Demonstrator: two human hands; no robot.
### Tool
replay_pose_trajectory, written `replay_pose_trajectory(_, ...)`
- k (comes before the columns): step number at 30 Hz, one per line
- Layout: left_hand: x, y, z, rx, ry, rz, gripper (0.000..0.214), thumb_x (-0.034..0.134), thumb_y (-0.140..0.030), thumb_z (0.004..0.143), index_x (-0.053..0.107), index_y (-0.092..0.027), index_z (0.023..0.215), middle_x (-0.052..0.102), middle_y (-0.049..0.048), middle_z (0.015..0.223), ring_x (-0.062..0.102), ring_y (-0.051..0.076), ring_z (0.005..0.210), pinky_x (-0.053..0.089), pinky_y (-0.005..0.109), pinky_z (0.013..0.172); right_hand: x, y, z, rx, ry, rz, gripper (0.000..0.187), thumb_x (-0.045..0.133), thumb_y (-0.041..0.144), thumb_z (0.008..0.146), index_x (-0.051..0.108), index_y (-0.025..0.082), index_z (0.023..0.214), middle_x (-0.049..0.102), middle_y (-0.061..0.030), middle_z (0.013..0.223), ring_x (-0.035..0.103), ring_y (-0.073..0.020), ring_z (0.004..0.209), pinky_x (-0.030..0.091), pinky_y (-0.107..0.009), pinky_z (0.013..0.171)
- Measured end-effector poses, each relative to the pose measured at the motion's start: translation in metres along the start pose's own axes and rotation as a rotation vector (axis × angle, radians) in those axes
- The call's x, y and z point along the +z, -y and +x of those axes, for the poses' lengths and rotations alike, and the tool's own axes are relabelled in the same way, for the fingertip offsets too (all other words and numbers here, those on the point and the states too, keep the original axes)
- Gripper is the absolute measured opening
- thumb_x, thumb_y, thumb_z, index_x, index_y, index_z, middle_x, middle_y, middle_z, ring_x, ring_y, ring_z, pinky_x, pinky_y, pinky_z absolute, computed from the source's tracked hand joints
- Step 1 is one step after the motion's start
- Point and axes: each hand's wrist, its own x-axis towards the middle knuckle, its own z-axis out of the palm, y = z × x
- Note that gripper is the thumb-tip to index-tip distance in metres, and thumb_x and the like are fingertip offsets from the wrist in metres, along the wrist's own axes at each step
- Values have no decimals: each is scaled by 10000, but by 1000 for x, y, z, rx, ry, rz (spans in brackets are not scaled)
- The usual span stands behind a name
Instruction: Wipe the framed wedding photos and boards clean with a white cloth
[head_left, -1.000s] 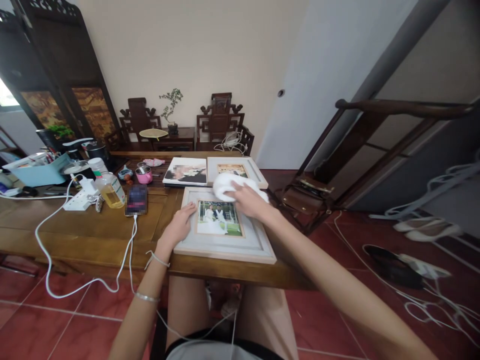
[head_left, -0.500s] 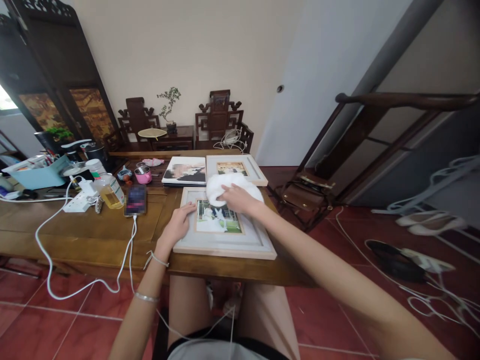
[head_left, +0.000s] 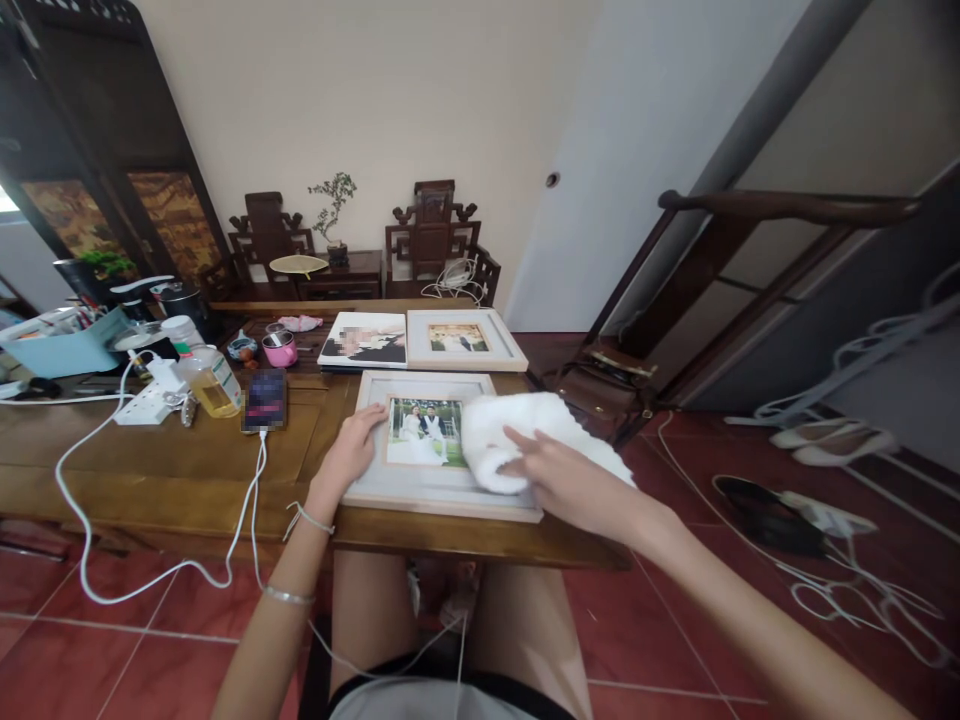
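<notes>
A light wooden picture frame (head_left: 442,505) lies flat near the table's front edge, with a photo of two people in white at its centre. My left hand (head_left: 352,448) rests on the frame's left side, its fingers stretched over the border. In my right hand (head_left: 559,475) is a fluffy white cloth (head_left: 551,420), bunched under the fingers. The cloth lies over the right part of the frame, touching the photo's right edge, and hangs out beyond the frame's right side.
Behind lie another framed photo (head_left: 517,355) and a white-covered picture panel (head_left: 364,340). To the left are a phone (head_left: 264,400) with a white cable, a bottle of yellow liquid (head_left: 214,382), a power strip (head_left: 146,400) and a pink cup (head_left: 280,348). A wooden chair (head_left: 630,270) stands at the right.
My right hand has swept the white cloth from the frame's upper part to its right side, uncovering more of the photo. My left hand stays on the frame's left side.
</notes>
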Motion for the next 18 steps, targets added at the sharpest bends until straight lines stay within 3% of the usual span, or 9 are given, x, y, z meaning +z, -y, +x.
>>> replay_pose_trajectory(4, -3, -7, 3, -47, 38, 69, 526, 385, 28, 758, 582, -133, 1217, 566, 118, 1306, 490, 215, 1253, 354, 428, 1100, -1, 9, -22, 6, 46, 51, 588, 365, -45, 638, 695, 208, 1054, 552, -112, 1313, 378, -246, 1319, 338, -398, 1040)
replay_pose_trajectory(6, -5, -9, 4, -53, 64, 88, 540, 381, 29, 749, 575, -125, 1230, 551, 119, 1324, 482, 221, 1261, 351, 422, 1104, 2, 3, -10, 69, 29, 25, 612, 374, -35, 655, 656, 206, 1143, 522, -118, 1345, 387, -247, 1313, 340, -402, 1042)
replay_pose_trajectory(9, -7, -9, 5, -40, 90, 101, 556, 381, 34, 735, 578, -126, 1229, 550, 111, 1327, 487, 220, 1258, 351, 415, 1107, 6, -18, 34, 148, -52, -60, 631, 375, -43, 689, 584, 157, 1250, 550, -156, 1306, 349, -264, 1334, 307, -438, 1059)
replay_pose_trajectory(13, -7, -6, 5, -23, 74, 96, 562, 381, 36, 729, 583, -138, 1224, 566, 97, 1312, 492, 211, 1253, 351, 416, 1108, 8, -44, 92, 183, -140, -175, 546, 394, -32, 733, 592, 102, 1224, 564, -188, 1279, 321, -327, 1336, 319, -493, 1028)
replay_pose_trajectory(15, -6, -4, 4, -19, 58, 89, 558, 379, 38, 731, 584, -134, 1221, 570, 102, 1306, 495, 209, 1250, 352, 418, 1107, 9, -47, 100, 164, -150, -213, 523, 398, -32, 734, 612, 99, 1193, 518, -176, 1336, 313, -349, 1332, 326, -504, 1018)
replay_pose_trajectory(18, -3, -2, 3, -10, 42, 78, 548, 374, 39, 737, 584, -121, 1218, 572, 116, 1301, 495, 208, 1250, 353, 416, 1104, 10, -34, 77, 99, -130, -220, 537, 390, -51, 710, 638, 114, 1157, 476, -141, 1385, 297, -345, 1340, 318, -510, 1028)
